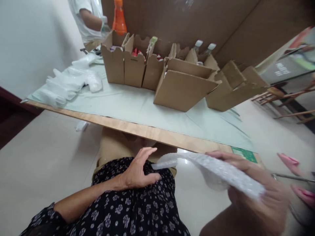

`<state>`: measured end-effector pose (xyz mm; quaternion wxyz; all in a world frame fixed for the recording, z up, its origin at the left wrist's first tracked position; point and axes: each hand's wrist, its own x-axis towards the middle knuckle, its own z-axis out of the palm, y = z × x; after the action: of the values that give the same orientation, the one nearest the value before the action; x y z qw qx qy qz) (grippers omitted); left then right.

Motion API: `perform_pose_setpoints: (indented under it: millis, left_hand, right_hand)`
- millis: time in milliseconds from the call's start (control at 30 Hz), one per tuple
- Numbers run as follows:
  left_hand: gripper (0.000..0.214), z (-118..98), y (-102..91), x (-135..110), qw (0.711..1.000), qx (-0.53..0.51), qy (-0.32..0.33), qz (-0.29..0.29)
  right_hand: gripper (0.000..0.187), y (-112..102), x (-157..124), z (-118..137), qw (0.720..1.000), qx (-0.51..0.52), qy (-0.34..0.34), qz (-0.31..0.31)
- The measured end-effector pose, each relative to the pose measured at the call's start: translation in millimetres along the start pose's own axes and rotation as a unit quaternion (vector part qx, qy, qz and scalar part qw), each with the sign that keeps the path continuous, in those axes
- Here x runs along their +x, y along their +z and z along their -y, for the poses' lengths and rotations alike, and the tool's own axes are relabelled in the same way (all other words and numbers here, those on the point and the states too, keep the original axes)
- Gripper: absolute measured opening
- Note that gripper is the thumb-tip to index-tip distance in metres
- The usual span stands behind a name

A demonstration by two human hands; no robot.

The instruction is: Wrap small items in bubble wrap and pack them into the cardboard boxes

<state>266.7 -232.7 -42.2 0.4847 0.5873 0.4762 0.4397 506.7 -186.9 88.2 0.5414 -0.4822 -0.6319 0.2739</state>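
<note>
My right hand [263,193] grips a whitish, translucent piece of bubble wrap [221,168], fingers on its far side and thumb beneath. The hand is partly smeared by motion. The wrap's free end droops to the left, over my lap. Close to that end, my left hand [140,170] is held with thumb and fingers apart, and nothing is in it. Both hands are below the front edge of the table [137,129].
Cardboard boxes [184,87] stand in a row on the pale green cloth, small items in some. Clear plastic wrapping [71,80] lies heaped at the left. An orange bottle [119,19] rises behind the boxes. Another person's arm [91,19] is at the far left.
</note>
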Motion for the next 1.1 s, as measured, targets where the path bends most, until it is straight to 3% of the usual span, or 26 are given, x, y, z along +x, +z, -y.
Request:
perform_pose_setpoints:
  millis: [67,133,200,267,300,400,500,633,733,800,900,1000,1100]
  left_hand:
    - [0.106,0.3,3.7,3.5,0.999,-0.003,-0.006,0.036]
    - [0.113,2.8,10.4,9.0,0.997,0.007,-0.027,0.073]
    - [0.083,6.1,16.7,14.2,0.997,0.013,-0.038,0.073]
    - [0.041,8.5,18.3,17.6,0.998,-0.007,-0.046,0.043]
    - [0.031,8.8,16.4,18.3,0.998,-0.022,-0.052,0.027]
    - [0.028,6.3,0.1,16.1,0.996,-0.053,-0.076,0.0]
    - [0.034,2.7,-24.4,9.7,0.986,-0.104,-0.124,-0.047]
    - [0.051,4.5,-51.3,7.4,0.948,-0.218,-0.198,-0.119]
    - [0.063,5.6,-65.9,23.6,0.924,-0.285,-0.202,-0.154]
    - [0.072,3.3,-75.8,43.2,0.918,-0.303,-0.194,-0.169]
    - [0.093,-1.7,-90.5,72.3,0.907,-0.324,-0.188,-0.192]
    - [0.113,-3.5,-100.7,83.4,0.891,-0.331,-0.231,-0.21]
    - [0.117,-3.2,-104.5,77.8,0.889,-0.306,-0.26,-0.22]
  right_hand:
    - [0.024,2.2,1.5,-0.4,0.998,0.016,-0.032,0.056]
    - [0.018,5.1,3.9,2.6,0.994,0.041,-0.069,0.068]
    - [0.013,9.0,8.2,10.6,0.991,0.068,-0.105,0.051]
    - [0.009,14.2,18.1,21.2,0.988,0.078,-0.126,0.036]
    - [0.005,17.7,26.5,25.9,0.987,0.069,-0.143,0.039]
    - [0.006,35.8,68.1,32.0,0.966,-0.005,-0.251,0.065]
    - [0.008,72.7,124.3,23.3,0.93,-0.104,-0.342,0.085]
    - [0.017,147.9,189.4,3.3,0.877,-0.264,-0.365,0.168]
    - [0.016,202.7,223.2,-8.8,0.816,-0.391,-0.355,0.236]
    - [0.021,225.3,239.4,-18.2,0.806,-0.408,-0.359,0.234]
    - [0.04,228.7,247.6,-37.4,0.837,-0.358,-0.373,0.179]
    - [0.024,206.0,226.1,-54.7,0.848,-0.294,-0.411,0.163]
    - [0.011,185.4,185.5,-63.0,0.84,-0.227,-0.471,0.149]
